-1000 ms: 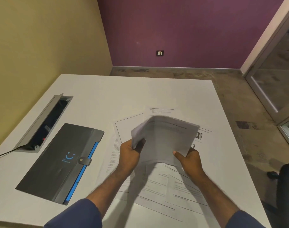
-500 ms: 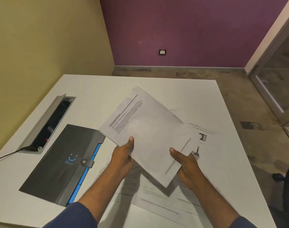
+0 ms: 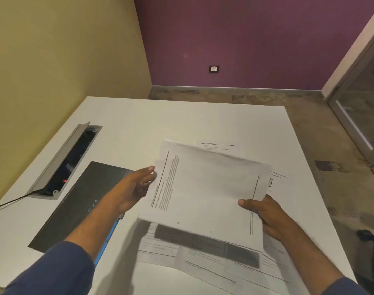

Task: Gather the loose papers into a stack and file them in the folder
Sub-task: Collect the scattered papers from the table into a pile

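Both hands hold a thin sheaf of papers (image 3: 207, 194) in the air above the white table (image 3: 152, 124), printed side up and turned so the text lines run away from the person. The left hand (image 3: 135, 190) grips the left edge, fingers (image 3: 149, 169) curled round it with the tips against the paper near the upper corner. The right hand (image 3: 266, 216) pinches the lower right corner, its thumb lying flat on top and the other fingers hidden beneath. The sheaf sags a little and throws a dark shadow on the loose sheets (image 3: 203, 260) that lie overlapping on the table under it, close to the near edge. More sheets (image 3: 220, 145) show past the far edge of the held ones, and another (image 3: 275, 182) peeps out at the right, all flat on the table. The dark grey folder (image 3: 79, 205) lies shut on the table to the left, partly covered by the left forearm, with a blue strip along its near right side. Beyond it a cable box (image 3: 69, 160) is sunk in the table with its lid raised, and a black cable runs off to the left from it. Both sleeves (image 3: 54, 271) are blue.
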{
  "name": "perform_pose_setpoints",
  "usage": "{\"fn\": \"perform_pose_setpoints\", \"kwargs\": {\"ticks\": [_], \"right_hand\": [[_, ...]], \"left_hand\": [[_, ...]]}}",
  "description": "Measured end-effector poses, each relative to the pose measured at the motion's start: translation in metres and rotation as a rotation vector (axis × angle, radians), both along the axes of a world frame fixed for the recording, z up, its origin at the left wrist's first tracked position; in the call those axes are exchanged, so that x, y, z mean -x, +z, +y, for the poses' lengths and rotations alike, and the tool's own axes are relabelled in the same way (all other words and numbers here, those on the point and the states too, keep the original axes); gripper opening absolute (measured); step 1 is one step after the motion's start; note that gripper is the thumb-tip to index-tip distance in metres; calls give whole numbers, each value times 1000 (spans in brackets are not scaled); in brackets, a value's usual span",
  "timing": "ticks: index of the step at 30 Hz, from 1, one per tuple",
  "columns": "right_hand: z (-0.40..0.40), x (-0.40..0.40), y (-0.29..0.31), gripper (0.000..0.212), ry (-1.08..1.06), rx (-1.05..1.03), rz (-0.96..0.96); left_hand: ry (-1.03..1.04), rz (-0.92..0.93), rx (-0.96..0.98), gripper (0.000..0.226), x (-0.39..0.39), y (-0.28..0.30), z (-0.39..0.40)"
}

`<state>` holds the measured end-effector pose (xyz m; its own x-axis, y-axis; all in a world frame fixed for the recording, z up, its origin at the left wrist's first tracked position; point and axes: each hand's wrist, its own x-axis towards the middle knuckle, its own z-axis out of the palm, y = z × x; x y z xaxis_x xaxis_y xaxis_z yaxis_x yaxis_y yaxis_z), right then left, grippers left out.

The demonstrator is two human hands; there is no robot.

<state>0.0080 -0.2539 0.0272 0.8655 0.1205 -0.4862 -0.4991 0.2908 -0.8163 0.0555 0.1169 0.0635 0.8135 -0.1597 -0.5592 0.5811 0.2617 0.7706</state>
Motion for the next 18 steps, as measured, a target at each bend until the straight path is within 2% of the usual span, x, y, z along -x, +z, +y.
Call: {"fn": "perform_pose_setpoints", "kwargs": {"ticks": [2,5,8,10,12,15,18], "right_hand": [[2,-4,3,50,71,31,-21],[10,-7,6,46,94,84,-83],[17,-6,6,41,42,257,-162],[25,-4,5,34,-6,444,-238],[33,1,2,27,-109,543,-312],[45,14,-7,14,-234,498,-365],[52,33,-28,10,-246,505,-307]], "left_hand": [[-98,-6,-69,35,1,2,-7],[-72,-8,-40,41,5,-1,-24],[-91,-107,-297,37,9,-11,-33],[-22,-166,-346,31,14,-21,-41],[101,-241,-375,16,23,-29,-52],[242,-389,-353,12,40,-43,-66],[238,-398,-415,16,60,-63,-77]]}}
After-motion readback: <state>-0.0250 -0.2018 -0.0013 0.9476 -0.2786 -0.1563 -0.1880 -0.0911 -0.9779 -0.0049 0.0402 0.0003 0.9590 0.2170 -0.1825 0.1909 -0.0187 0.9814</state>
